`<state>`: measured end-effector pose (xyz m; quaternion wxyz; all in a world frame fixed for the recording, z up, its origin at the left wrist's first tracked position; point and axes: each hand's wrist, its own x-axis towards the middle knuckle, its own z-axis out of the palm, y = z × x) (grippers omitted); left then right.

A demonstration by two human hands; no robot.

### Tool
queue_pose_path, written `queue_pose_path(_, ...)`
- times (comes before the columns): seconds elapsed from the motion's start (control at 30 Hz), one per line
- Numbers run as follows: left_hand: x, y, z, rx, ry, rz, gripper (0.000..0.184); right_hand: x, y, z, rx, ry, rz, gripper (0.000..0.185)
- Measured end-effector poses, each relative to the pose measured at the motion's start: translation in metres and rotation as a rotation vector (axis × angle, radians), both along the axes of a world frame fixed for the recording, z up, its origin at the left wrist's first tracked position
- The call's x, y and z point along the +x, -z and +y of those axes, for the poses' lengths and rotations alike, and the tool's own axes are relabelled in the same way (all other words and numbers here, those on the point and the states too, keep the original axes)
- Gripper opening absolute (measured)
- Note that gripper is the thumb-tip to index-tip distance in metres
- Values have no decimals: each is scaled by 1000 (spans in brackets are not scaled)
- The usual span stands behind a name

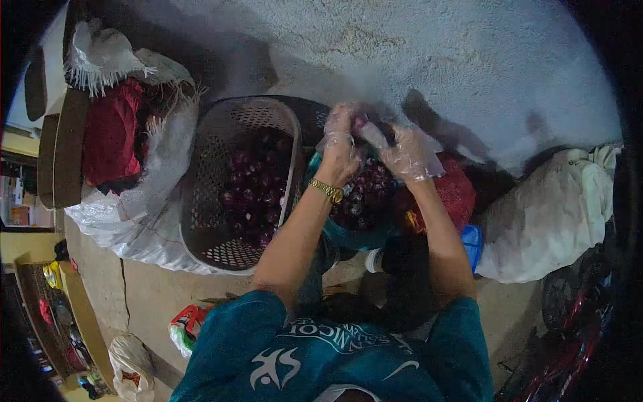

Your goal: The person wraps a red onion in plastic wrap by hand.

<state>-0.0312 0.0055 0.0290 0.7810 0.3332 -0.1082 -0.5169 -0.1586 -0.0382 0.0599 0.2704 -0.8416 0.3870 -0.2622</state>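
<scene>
Looks like a purple onion (360, 122) is gripped in the gloved left hand (340, 149), with the right hand (404, 151) tucked close (grip can't be made out). Teal basin (345, 237) and basket (203, 194) are parked nearby, probably for easy reach.

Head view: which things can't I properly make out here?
- Head view: the purple thing by the fingers, blurred and partly covered.
- Head view: the floor of the tub, hidden by onions.
- Head view: the time on the watch, too small.
- Head view: the contents of the far-right sack, hidden by its cloth.
- Head view: the red-streaked thing, dark and cut off at the right edge.
</scene>
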Motion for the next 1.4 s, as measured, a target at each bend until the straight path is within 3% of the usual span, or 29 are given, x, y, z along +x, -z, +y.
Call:
queue_pose_path(0.13,0,6,-2,-2,-6,-31,20,-2,-14,2,9,11,52,45)
queue_pose_path(0.23,2,5,2,32,37,-81,20,-5,-15,0,-62,13,239,47)
queue_pose_path(0.3,2,3,4,76,76,-115,20,-7,-13,-1,-14,-46,172,60)
queue_pose_path(0.4,4,2,4,189,93,62,21,-9,-4,-5,-121,-91,283,59)
queue_pose_path(0.57,10,-9,6,135,122,321,19,-10,-9,-2,-100,-95,187,64)
queue_pose_path(0.6,11,-8,9,135,121,321,19,-10,-13,-1,-91,-40,135,66)
queue_pose_path(0.67,9,-7,17,73,93,-162,23,-8,-13,-3,-129,-4,145,67)
queue_pose_path(0.7,7,-9,16,73,94,-162,23,-8,-14,-4,-168,33,155,68)
queue_pose_path(0.77,3,-15,12,59,98,121,22,-6,-9,-7,-115,27,116,68)
queue_pose_path(0.93,4,-16,9,146,180,114,22,-4,-21,-1,-56,20,149,67)
queue_pose_path(1.03,4,-20,14,155,221,69,21,-4,-19,-1,63,-57,-56,65)
queue_pose_path(1.23,4,-4,7,92,211,70,21,-7,-20,-2,56,0,123,65)
queue_pose_path(1.3,2,-8,8,134,215,61,20,-7,-11,-3,-181,98,268,66)
queue_pose_path(1.4,-1,-11,7,138,202,92,26,-10,-26,-3,-30,6,193,69)
